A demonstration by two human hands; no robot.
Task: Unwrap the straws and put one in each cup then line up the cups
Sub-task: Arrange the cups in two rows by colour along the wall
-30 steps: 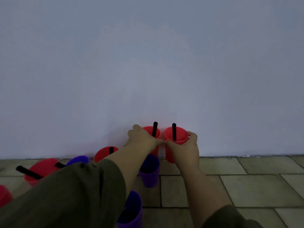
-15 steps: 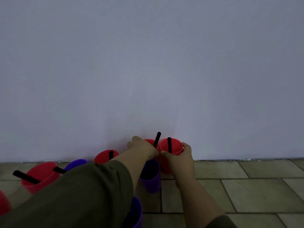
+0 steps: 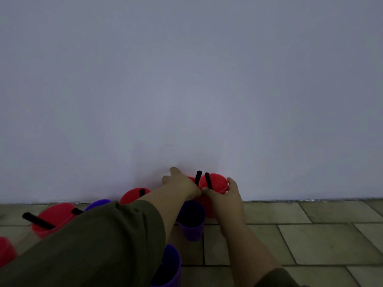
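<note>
Two red cups stand side by side against the wall, each with a black straw. My right hand (image 3: pixel 224 198) grips the right red cup (image 3: pixel 215 182) around its rim; its straw (image 3: pixel 208 180) leans left. My left hand (image 3: pixel 182 182) is closed around the left red cup (image 3: pixel 192 179), mostly hidden, with its straw (image 3: pixel 198 177) sticking up. Further left along the wall are another red cup (image 3: pixel 132 196) with a straw, a purple cup (image 3: pixel 97 203) and a big red cup (image 3: pixel 52 216) with a long straw (image 3: pixel 38 221).
A purple cup (image 3: pixel 192 222) without a visible straw stands on the tiled floor (image 3: pixel 310 235) just in front of the held cups. Another purple cup (image 3: pixel 169 268) is nearer me. A red cup edge (image 3: pixel 6 250) shows at far left. The plain wall (image 3: pixel 186 90) fills the upper view.
Both hands have brought the two red cups down and closer to the wall; the two straws now stand nearly touching.
</note>
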